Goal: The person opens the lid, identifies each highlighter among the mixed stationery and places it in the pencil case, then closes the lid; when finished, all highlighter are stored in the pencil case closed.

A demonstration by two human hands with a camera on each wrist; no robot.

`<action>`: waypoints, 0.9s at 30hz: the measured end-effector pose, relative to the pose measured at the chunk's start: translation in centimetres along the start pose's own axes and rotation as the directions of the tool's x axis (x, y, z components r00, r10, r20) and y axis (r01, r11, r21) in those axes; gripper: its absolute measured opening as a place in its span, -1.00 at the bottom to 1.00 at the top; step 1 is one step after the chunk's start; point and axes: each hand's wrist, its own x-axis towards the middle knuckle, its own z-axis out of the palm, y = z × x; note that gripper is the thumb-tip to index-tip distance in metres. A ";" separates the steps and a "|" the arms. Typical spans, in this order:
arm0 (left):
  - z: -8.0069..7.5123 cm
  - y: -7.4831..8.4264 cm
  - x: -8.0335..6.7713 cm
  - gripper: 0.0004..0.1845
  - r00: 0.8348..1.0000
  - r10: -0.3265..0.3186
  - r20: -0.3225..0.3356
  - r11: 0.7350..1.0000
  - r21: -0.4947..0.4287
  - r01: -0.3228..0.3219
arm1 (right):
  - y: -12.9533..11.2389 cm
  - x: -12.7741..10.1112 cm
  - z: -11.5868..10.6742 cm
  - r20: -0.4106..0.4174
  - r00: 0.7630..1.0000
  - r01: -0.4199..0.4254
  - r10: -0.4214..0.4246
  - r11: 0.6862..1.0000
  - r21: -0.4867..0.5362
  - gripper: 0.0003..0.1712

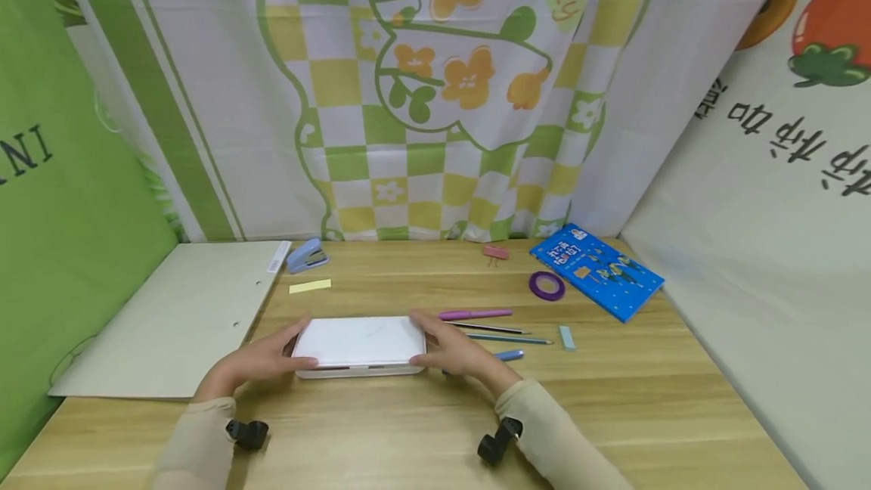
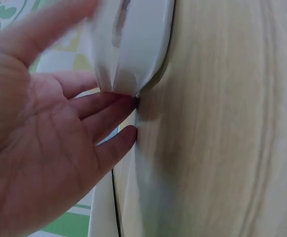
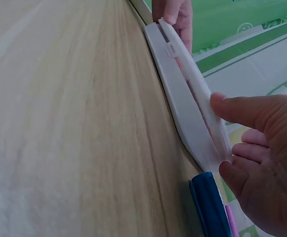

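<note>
A white pencil box (image 1: pixel 362 342) lies on the table with its lid slightly raised; a narrow gap runs along its front side in the right wrist view. My left hand (image 1: pixel 267 351) grips the left end, thumb at the lid's front corner and fingers against the end face. At the opposite end, my right hand (image 1: pixel 452 346) holds the lid's edge between thumb and fingers. Just beyond that hand lie a blue marker (image 1: pixel 509 355), a teal pencil (image 1: pixel 510 339), a dark pencil (image 1: pixel 490 327) and a purple pen (image 1: pixel 476 314), partly hidden by hand and box. The box's contents are mostly hidden.
A large pale board (image 1: pixel 170 316) covers the table's left side. Behind are a blue stapler (image 1: pixel 308 255), a yellow strip (image 1: pixel 310 286) and a pink binder clip (image 1: pixel 495 252). Rightward lie purple tape (image 1: pixel 533 291), a blue booklet (image 1: pixel 599 271) and a light-blue eraser (image 1: pixel 567 337). Curtains enclose the table.
</note>
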 end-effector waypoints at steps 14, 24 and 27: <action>0.8 0.8 0.0 0.05 0.999 -0.028 -0.031 0.999 0.023 0.029 | 0.2 -0.6 0.5 0.038 0.998 0.051 -0.043 0.968 -0.246 -0.12; 0.3 1.1 0.0 0.06 1.000 0.011 0.005 0.997 0.071 -0.012 | 0.1 -0.6 0.1 0.012 1.000 0.027 -0.025 0.980 -0.196 -0.11; 0.0 1.3 -0.1 0.06 1.000 0.010 0.018 0.996 0.084 -0.011 | 0.2 -1.1 -0.6 -0.031 1.000 0.001 -0.005 0.991 -0.135 -0.09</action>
